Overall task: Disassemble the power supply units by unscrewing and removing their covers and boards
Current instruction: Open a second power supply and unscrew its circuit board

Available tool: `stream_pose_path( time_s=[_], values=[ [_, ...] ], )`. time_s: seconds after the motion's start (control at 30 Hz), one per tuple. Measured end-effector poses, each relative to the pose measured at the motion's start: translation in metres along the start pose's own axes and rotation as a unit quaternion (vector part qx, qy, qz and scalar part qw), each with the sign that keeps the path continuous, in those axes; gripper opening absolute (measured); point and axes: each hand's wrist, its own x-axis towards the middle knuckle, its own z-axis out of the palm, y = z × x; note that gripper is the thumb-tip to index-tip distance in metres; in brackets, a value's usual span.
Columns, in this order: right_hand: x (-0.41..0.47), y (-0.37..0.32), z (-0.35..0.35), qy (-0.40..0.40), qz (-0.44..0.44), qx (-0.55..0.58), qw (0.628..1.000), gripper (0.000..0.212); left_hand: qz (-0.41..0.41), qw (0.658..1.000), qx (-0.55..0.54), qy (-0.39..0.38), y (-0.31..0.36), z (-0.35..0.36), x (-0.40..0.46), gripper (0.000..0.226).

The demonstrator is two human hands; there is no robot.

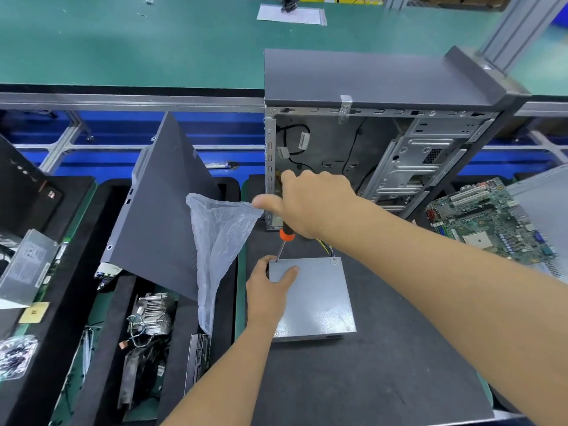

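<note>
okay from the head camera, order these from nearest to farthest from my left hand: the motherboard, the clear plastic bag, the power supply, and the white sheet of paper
1. Power supply: under the left hand, which grips its far left corner.
2. Clear plastic bag: just left of the hand.
3. Motherboard: far right, past the right arm.
4. White sheet of paper: on the far green bench.

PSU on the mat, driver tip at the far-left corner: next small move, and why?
Probably turn the screwdriver to back out that corner screw. The right hand grips the handle, the tip sits at the far-left corner of the power supply unit, and the left hand steadies that corner. Screws still show at the other corners, so the cover looks fastened.
</note>
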Motion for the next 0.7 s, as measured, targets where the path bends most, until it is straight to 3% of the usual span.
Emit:
stream_pose_path(
  time_s=[0.13,0.27,0.6,0.67,0.7],
  values=[
    [0.002,0.005,0.002,-0.004,-0.026,0.032,0.999,0.031,0.003,1.000,-0.010,-0.002,0.000,0.000,0.000,0.030],
    [0.001,0.011,0.000,-0.057,-0.086,0.139,0.985,0.022,0.000,1.000,-0.007,-0.001,-0.001,0.000,0.001,0.031],
    [0.006,0.006,0.003,-0.075,-0.096,0.216,0.969,0.053,-0.005,1.000,-0.013,-0.006,0.000,0.000,0.001,0.032],
    [0.003,0.003,0.002,-0.045,-0.059,0.125,0.989,0.070,-0.004,1.000,-0.007,-0.006,0.001,0.000,0.000,0.031],
    [0.001,0.002,0.000,-0.020,-0.043,0.044,0.998,0.067,-0.002,1.000,-0.005,-0.006,0.001,0.000,0.000,0.030]
  ],
)
